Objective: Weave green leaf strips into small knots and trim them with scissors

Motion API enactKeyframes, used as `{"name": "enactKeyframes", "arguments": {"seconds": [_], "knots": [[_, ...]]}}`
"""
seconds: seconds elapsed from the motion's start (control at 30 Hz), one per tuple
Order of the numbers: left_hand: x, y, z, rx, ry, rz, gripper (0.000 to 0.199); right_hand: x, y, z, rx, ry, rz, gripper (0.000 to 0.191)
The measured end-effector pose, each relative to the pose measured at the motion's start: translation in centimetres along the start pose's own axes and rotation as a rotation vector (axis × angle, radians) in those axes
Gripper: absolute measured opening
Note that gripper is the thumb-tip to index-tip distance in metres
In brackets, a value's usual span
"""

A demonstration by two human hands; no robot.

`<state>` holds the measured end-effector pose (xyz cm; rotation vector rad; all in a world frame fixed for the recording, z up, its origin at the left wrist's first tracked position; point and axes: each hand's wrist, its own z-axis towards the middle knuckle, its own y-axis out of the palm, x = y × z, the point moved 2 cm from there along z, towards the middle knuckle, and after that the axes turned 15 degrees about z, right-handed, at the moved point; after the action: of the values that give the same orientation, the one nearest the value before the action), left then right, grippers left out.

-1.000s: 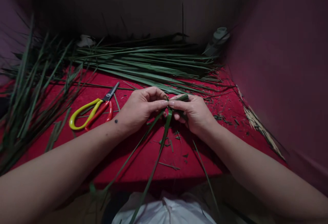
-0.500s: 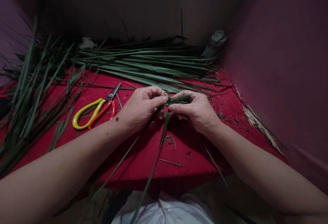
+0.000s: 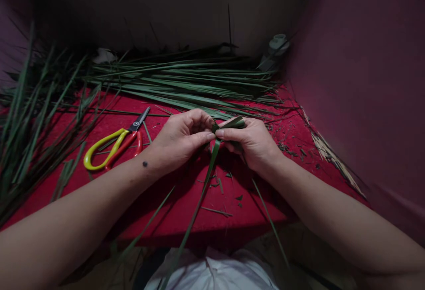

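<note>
My left hand [image 3: 181, 139] and my right hand [image 3: 250, 141] meet over the middle of a red table [image 3: 186, 210], thumbs and forefingers pinching the same long green leaf strip [image 3: 202, 188]. The strip is folded into a small knot between my fingertips, with a short folded end [image 3: 232, 123] lying across the top of my right hand. Its loose tails hang down toward my lap, over the table's near edge. Both hands are closed on the strip; the fold itself is mostly hidden by my fingers.
Scissors [image 3: 113, 145] with yellow and red handles lie left of my left hand. A long bundle of green leaves [image 3: 186, 82] stretches across the back of the table, another pile of leaves [image 3: 36, 117] covers the left side. A pale container [image 3: 275, 48] stands at the back right by a dark red wall [image 3: 358, 82]. Leaf scraps litter the cloth.
My fingertips have drawn closer together on the fold and the strip's tails have shifted slightly. The view has moved a little; the scissors lie where they were.
</note>
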<state>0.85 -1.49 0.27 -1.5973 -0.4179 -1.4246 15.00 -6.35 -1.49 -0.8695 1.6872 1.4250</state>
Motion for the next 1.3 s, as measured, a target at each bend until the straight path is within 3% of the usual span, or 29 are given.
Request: {"name": "enactKeyframes", "arguments": {"seconds": [0.2, 0.47, 0.67, 0.87, 1.03, 1.3], "knots": [[-0.48, 0.20, 0.10, -0.039, -0.004, -0.045, 0.022, 0.05, 0.16, 0.01, -0.008, 0.033, 0.082, 0.015], [0.12, 0.05, 0.08, -0.149, -0.079, -0.078, 0.017, 0.02, 0.07, 0.17, -0.002, 0.037, 0.096, 0.014], [-0.37, 0.32, -0.25, -0.081, -0.150, -0.182, 0.015, 0.06, 0.32, 0.14, -0.023, 0.062, 0.069, 0.011], [-0.14, 0.14, -0.42, 0.034, -0.182, -0.023, 0.009, 0.27, 0.00, 0.18, -0.063, 0.024, 0.008, 0.015], [0.07, 0.02, -0.39, 0.055, -0.148, 0.089, 0.009, 0.31, 0.01, 0.02, -0.001, -0.017, -0.054, 0.018], [-0.08, 0.45, -0.65, 0.040, -0.092, 0.024, 0.005, 0.19, 0.26, -0.03, 0.036, 0.022, 0.084, 0.017]]}}
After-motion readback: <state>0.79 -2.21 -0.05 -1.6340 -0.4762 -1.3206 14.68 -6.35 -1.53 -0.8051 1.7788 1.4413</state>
